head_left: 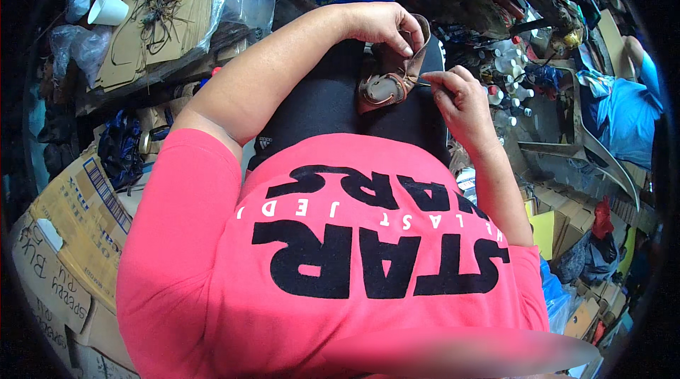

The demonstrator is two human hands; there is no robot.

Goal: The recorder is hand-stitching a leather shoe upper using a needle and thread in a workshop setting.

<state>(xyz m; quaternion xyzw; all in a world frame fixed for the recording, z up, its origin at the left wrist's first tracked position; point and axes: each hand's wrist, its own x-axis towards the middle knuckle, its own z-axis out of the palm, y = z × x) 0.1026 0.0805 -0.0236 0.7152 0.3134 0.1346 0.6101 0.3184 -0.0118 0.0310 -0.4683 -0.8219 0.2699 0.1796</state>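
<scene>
Right now my left hand (382, 25) is curled around a small brown shoe piece (391, 71) resting on my black-clad lap (319, 106), while my right hand (457, 95) pinches a thin needle-like tool (423, 82) against its edge.

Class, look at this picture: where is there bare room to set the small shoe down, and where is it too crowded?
Bare room: the dark lap, between the left forearm and the brown shoe that the left hand holds; the right hand pinches beside it. Crowded: small bottles at right, cardboard patterns and boxes at left.
</scene>
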